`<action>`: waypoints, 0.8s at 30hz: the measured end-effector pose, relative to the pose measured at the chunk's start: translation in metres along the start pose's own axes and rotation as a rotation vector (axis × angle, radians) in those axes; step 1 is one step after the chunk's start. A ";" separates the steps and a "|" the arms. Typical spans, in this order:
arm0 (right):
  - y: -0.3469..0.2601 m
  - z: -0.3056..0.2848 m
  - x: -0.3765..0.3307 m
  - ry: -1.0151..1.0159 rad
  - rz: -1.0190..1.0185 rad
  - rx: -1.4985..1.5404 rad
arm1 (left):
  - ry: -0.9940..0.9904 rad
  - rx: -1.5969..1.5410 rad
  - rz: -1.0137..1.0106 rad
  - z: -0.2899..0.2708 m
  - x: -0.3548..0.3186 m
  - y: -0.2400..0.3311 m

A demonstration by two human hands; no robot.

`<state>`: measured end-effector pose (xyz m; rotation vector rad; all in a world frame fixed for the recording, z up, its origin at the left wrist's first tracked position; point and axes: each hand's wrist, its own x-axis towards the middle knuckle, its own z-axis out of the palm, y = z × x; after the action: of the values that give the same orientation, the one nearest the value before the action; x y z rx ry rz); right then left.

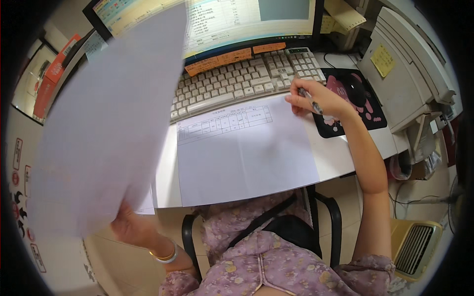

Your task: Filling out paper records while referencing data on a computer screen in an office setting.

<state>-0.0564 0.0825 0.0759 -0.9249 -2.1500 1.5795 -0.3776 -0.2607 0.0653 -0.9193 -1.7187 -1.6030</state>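
Note:
My left hand (pixel 132 228) grips the lower edge of a large white paper sheet (pixel 111 118), which is raised at the left and blurred. It hides part of the monitor and the keyboard's left end. In my right hand (pixel 318 98) is a pen (pixel 310 100), held between closed fingers above the right edge of a second sheet. That printed sheet (pixel 247 158) lies flat on the desk, with a small table of text along its top. Just beyond it sits the white keyboard (pixel 232 86).
A monitor (pixel 237 24) with orange notes along its lower edge stands behind the keyboard. To the right lie a dark mouse pad (pixel 373 116) and a black mouse (pixel 354 89), beside a printer-like machine (pixel 410 64) bearing a yellow note. A chair armrest (pixel 335 217) is near the desk's front edge.

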 end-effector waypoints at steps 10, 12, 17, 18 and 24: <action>-0.004 0.001 -0.003 -0.113 -0.073 -0.139 | -0.102 0.129 0.527 -0.055 0.045 -0.037; -0.004 0.000 -0.003 -0.106 -0.054 -0.176 | -0.224 0.265 0.446 -0.063 0.044 -0.059; -0.006 0.002 -0.004 -0.111 -0.051 -0.137 | -0.422 0.534 0.238 -0.083 0.034 -0.097; -0.007 0.002 -0.004 -0.109 -0.036 -0.141 | -0.422 0.531 0.237 -0.083 0.031 -0.100; -0.004 0.001 -0.004 -0.124 -0.058 -0.150 | -0.583 0.609 0.092 -0.083 0.018 -0.117</action>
<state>-0.0553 0.0787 0.0801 -0.8193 -2.3864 1.5004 -0.4855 -0.3453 0.0197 -1.1771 -2.3212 -0.6856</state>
